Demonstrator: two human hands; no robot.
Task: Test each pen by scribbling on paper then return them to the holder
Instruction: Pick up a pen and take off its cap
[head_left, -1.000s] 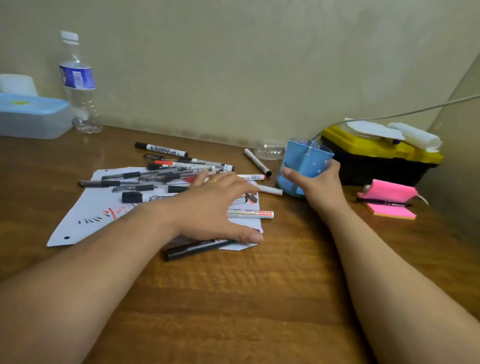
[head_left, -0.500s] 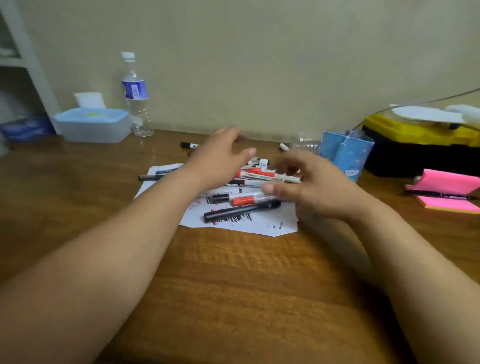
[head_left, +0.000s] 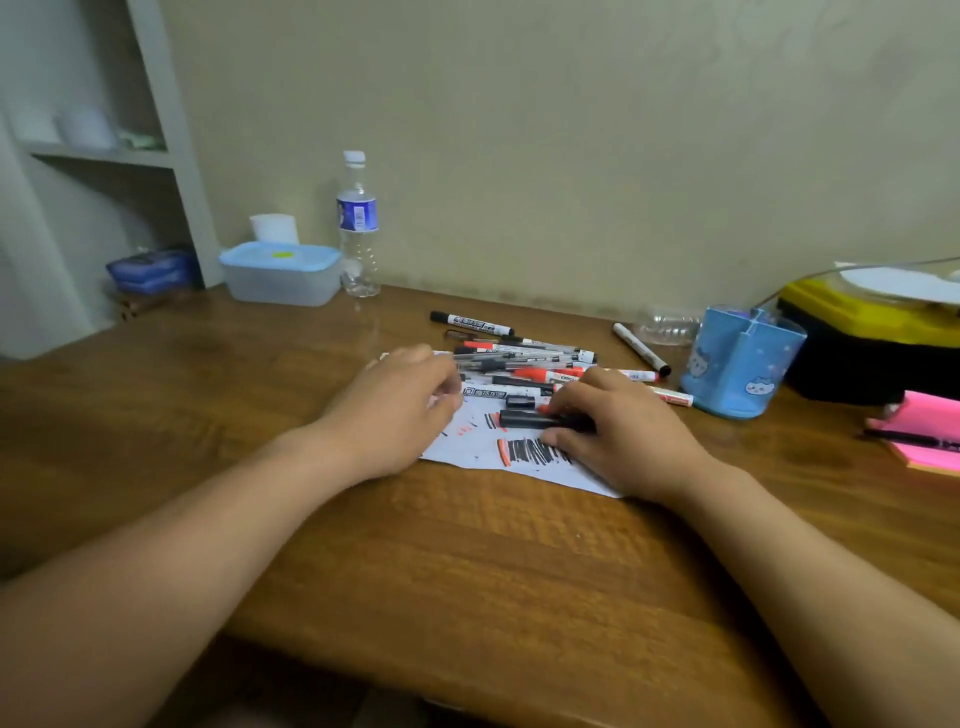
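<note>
Wooden desk (head_left: 467, 571) carries scribbled paper (head_left: 467, 449), where the left hand (head_left: 400, 410) rests with fingers curled; blur hides whether it holds anything. The right hand (head_left: 623, 431) grips a black marker (head_left: 535, 420) on the paper, just before the loose pens (head_left: 519, 358), and the blue holder (head_left: 737, 364) stands farther right.

blue cat-print holder (head_left: 737, 364), black marker (head_left: 524, 419), red-and-black scribbles (head_left: 535, 451)

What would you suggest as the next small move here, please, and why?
Probably lift the black marker and uncap it: the right hand grips it over the scribbled paper, its cap apparently on, and no pens show in the blue holder.
</note>
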